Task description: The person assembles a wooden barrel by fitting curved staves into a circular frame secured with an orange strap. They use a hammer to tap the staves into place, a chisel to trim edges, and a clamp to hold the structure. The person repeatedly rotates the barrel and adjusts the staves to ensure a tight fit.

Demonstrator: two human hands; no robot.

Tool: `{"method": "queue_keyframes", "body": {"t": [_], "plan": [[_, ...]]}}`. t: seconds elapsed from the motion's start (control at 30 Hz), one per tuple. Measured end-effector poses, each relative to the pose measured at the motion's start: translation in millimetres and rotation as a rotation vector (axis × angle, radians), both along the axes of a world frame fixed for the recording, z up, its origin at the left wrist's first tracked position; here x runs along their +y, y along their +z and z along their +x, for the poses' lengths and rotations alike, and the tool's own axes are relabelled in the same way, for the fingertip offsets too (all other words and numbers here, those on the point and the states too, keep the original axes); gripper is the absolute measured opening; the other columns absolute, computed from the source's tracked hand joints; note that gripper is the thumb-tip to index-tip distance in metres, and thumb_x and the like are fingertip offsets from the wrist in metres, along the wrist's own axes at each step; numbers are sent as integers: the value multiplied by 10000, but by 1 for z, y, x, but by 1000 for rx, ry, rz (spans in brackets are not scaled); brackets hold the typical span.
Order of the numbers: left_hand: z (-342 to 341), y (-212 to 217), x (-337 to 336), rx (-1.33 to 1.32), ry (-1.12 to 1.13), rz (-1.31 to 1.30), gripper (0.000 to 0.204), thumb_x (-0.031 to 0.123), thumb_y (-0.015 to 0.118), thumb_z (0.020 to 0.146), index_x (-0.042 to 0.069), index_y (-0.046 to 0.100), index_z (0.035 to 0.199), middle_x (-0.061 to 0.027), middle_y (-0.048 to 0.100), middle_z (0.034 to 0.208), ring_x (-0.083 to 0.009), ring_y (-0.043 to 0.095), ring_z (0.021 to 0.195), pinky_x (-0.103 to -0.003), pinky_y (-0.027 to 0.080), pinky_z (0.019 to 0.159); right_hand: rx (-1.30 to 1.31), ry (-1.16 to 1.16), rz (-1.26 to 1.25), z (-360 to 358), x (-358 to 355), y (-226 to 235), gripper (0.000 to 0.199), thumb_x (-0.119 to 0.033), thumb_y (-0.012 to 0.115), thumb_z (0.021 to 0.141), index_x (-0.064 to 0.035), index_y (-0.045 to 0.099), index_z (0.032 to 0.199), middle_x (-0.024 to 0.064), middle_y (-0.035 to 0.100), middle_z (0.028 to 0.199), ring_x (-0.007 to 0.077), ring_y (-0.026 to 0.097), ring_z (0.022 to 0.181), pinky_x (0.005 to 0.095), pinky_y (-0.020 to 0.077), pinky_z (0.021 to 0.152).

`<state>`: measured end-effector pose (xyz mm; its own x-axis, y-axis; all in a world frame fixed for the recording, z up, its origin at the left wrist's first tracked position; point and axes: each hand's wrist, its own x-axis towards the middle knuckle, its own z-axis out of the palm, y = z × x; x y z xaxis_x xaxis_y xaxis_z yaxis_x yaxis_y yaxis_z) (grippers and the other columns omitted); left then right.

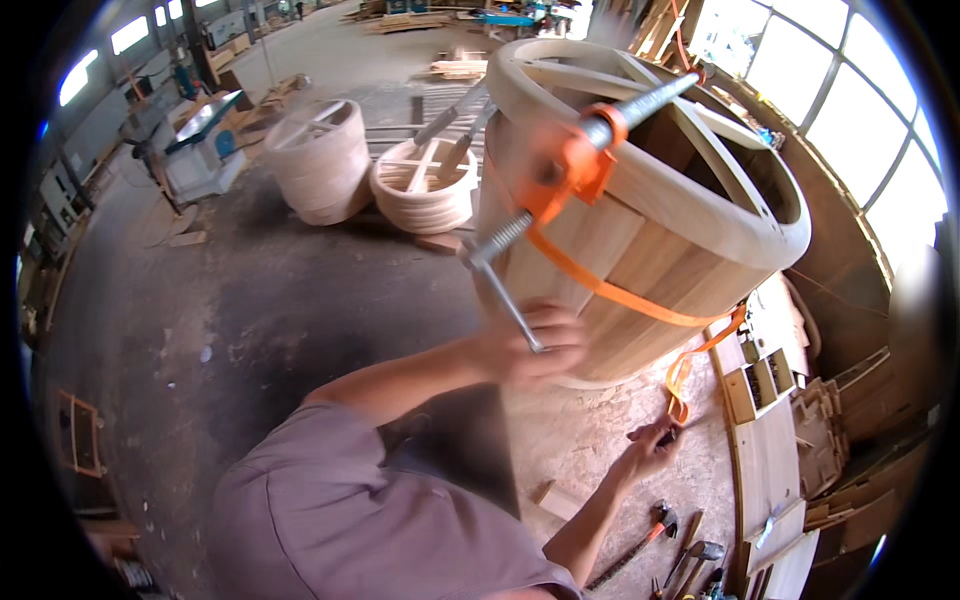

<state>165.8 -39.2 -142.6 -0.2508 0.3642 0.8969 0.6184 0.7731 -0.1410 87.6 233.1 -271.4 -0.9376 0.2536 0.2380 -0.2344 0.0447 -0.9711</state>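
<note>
Left hand curled at the lower end of the metal crank; blur, cannot tell how firmly. Right hand looks pinched on the tail of the orange strap: probably soft, best held flat. Clamp spans the top of the wooden tub; likely stiff, weighty, crank end giving leverage. Tub stands on the worktable, strap around its staves; likely heavy, best taken by body, two-handed. Hammer nearer the person.
</note>
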Motion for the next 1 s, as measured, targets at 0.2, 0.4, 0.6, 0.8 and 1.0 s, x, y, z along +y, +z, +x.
{"method": "queue_keyframes", "body": {"t": [0.2,0.4,0.6,0.8,1.0], "plan": [[-7,27,-229,38,154,796,190,77,701,868,-23,677,1028,-153,682,1003,-296,654,918,-370,509,836,382,-277,-70,-16,-90,59,328,-212,457,1125,59,615,1220,142,683,1148,149,575,738,275,465,655],[-132,161,-337,-177,-69,320,293,251,576,1047,7,726,1108,-128,714,1134,-271,640,1163,-389,456,1054,478,-450,146,-30,-181,56,403,-206,440,1123,94,518,1380,166,657,1240,186,597,978,328,484,829],[-191,162,-333,-503,-65,51,567,516,476,1028,9,650,842,-186,584,736,-343,597,724,-440,456,696,331,-331,134,5,-245,9,303,-203,495,1092,54,547,1243,163,631,1140,238,599,1012,334,487,873],[-177,149,-331,-581,-139,375,435,356,518,1039,47,506,733,-22,426,669,-154,437,668,-365,329,612,591,-646,237,-9,-279,44,198,-94,628,983,38,533,1095,309,544,1352,406,575,1244,460,499,1033],[-142,154,-263,-489,-64,389,511,346,500,1073,-21,565,724,-67,524,660,-147,498,663,-356,376,619,637,-741,327,-47,-225,25,324,-144,750,903,30,550,1088,346,553,1435,452,680,1167,450,605,930]]}}
